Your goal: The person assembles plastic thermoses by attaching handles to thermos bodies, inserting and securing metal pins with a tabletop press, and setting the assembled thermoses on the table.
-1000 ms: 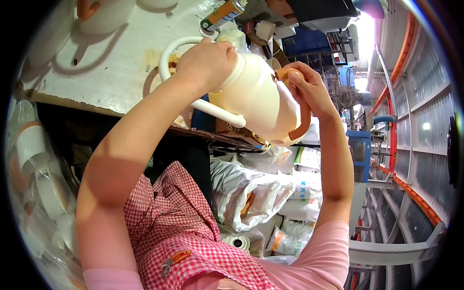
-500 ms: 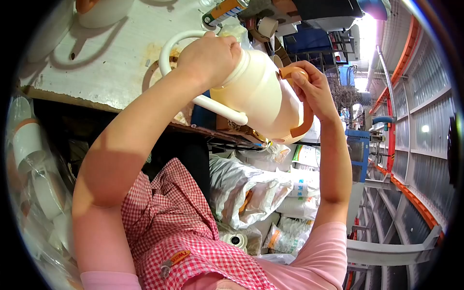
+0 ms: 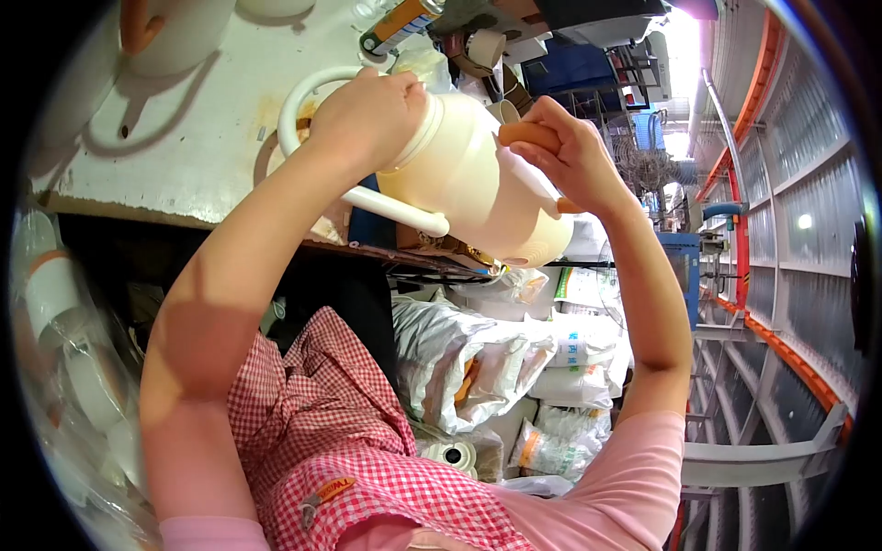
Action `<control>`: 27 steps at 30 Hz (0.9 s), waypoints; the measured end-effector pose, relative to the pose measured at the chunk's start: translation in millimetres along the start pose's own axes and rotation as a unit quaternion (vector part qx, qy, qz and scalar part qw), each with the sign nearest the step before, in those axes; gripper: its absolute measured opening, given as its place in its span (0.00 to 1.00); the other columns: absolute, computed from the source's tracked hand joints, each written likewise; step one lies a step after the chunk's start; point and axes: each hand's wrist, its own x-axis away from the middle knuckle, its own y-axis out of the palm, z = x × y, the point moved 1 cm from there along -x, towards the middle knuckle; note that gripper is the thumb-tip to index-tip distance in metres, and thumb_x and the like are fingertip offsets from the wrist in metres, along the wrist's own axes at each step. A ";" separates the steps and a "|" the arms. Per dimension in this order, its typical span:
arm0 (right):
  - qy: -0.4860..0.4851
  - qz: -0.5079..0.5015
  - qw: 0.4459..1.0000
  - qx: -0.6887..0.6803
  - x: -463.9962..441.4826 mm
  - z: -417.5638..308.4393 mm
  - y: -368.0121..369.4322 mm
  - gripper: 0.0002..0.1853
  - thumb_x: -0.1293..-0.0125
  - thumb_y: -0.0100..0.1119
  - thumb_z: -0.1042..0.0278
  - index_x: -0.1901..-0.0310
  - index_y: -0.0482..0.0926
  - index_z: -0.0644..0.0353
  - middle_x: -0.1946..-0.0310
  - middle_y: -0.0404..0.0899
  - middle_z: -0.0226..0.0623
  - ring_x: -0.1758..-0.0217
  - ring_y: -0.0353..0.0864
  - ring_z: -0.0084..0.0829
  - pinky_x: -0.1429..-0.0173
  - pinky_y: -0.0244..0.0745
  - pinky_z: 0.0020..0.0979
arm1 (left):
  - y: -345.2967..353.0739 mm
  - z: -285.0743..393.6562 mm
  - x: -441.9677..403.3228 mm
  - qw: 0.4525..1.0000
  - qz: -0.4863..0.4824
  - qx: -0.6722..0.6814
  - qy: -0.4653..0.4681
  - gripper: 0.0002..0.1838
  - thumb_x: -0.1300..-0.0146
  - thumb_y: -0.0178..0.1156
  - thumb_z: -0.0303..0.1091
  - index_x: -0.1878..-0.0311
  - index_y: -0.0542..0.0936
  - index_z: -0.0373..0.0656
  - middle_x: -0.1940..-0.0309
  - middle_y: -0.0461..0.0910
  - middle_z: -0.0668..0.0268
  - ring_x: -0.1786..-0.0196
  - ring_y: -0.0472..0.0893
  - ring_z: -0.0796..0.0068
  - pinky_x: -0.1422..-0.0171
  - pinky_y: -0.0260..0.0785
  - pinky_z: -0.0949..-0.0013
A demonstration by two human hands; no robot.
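A cream plastic jug-like vessel (image 3: 464,174) is held tilted over the bench edge. My left hand (image 3: 372,115) is closed at its collared neck, the fingers partly hidden behind the wrist. A white curved tube-like loop (image 3: 395,208) runs from the vessel's side round behind my left forearm. On the other side, my right hand (image 3: 579,161) pinches an orange curved handle (image 3: 528,138) between thumb and fingers. One rounded end of the handle lies against or just in front of the vessel wall, and the other shows below my fingers. Whether either end is attached, I cannot tell.
The white workbench (image 3: 248,119) carries other white vessels (image 3: 184,41), one with an orange handle, plus a spray can (image 3: 401,26) and a tape roll (image 3: 484,48). White sacks (image 3: 469,358) lie below. Plastic-wrapped white parts (image 3: 69,340) are at the left.
The vessel and both hands have shifted slightly left in view. My right hand has turned the orange handle, whose lower end has moved up along the vessel.
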 end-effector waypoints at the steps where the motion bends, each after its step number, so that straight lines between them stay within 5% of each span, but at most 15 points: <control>1: -0.003 -0.013 1.000 0.006 -2.0 -0.8 -1.8 0.14 0.35 0.68 0.68 0.60 0.70 0.62 0.61 0.89 0.38 0.62 0.88 0.43 0.57 0.80 0.35 | 1.7 -0.9 -1.0 1.000 -0.002 -0.005 0.007 0.23 0.25 0.42 0.49 0.45 0.83 0.48 0.48 0.80 0.45 0.49 0.83 0.44 0.41 0.75 0.48; 8: -0.012 -0.030 0.999 0.001 -5.5 3.3 -3.7 0.16 0.35 0.68 0.64 0.61 0.70 0.62 0.63 0.88 0.41 0.62 0.84 0.51 0.58 0.78 0.38 | 2.0 0.8 -0.5 1.000 -0.006 -0.003 0.011 0.23 0.24 0.42 0.48 0.44 0.82 0.46 0.52 0.79 0.45 0.50 0.81 0.43 0.41 0.72 0.49; 10: -0.012 -0.038 0.999 -0.004 -5.1 8.8 -1.9 0.16 0.35 0.69 0.66 0.60 0.70 0.62 0.65 0.87 0.42 0.68 0.82 0.40 0.59 0.77 0.35 | 1.9 0.8 -1.2 1.000 -0.004 0.006 0.009 0.23 0.23 0.42 0.48 0.45 0.82 0.44 0.54 0.79 0.45 0.49 0.80 0.43 0.41 0.71 0.50; 26: -0.024 -0.052 0.996 -0.063 -9.3 19.1 -2.3 0.16 0.34 0.68 0.66 0.62 0.69 0.65 0.63 0.89 0.42 0.65 0.86 0.34 0.58 0.78 0.33 | 2.6 2.2 -3.7 1.000 -0.001 -0.007 0.024 0.21 0.23 0.44 0.45 0.46 0.83 0.44 0.55 0.80 0.47 0.50 0.80 0.45 0.42 0.71 0.52; 27: -0.033 -0.047 0.997 -0.056 -10.4 21.6 0.1 0.17 0.35 0.68 0.63 0.64 0.68 0.64 0.63 0.89 0.39 0.63 0.86 0.40 0.58 0.78 0.35 | 1.6 3.0 -4.3 1.000 0.003 -0.007 0.020 0.21 0.23 0.44 0.45 0.46 0.83 0.43 0.55 0.80 0.47 0.50 0.80 0.45 0.42 0.71 0.52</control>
